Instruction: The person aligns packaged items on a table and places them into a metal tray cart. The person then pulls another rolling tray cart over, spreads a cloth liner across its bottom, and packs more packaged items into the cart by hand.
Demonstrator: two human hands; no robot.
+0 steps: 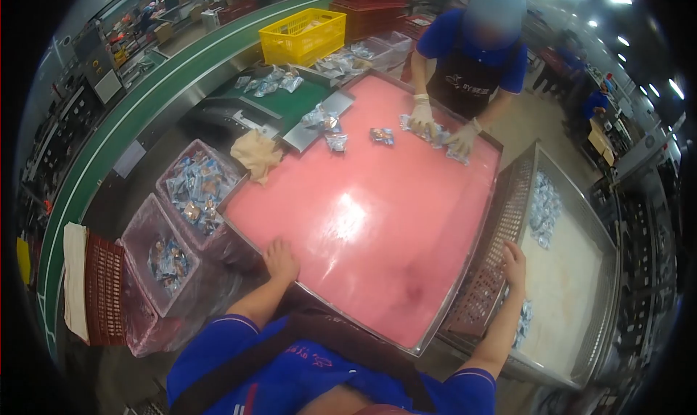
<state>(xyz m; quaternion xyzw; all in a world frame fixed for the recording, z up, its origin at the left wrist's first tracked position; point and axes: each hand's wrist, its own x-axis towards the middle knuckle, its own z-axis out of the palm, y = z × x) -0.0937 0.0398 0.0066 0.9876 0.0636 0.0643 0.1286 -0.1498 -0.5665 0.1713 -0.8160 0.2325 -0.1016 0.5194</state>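
My left hand [281, 260] rests at the near left rim of the pink-topped table [392, 255], fingers spread and holding nothing. At right, my right hand [514, 264] is curled at the edge of a brown perforated crate [483, 288], which stands against the table's right side. Beside that hand, small foil packets [544, 210] lie on the pale bottom of a large bin [566, 299]; more are partly hidden by my forearm. On the tabletop, a few loose packets [381, 136] lie toward the far side.
Opposite, a co-worker's gloved hands [428, 124] gather packets. Lined tubs [163, 259] with packets stand at left, near a crumpled cloth [257, 155]. A green conveyor [283, 104] feeds the far corner, with a yellow crate [303, 39] behind it.
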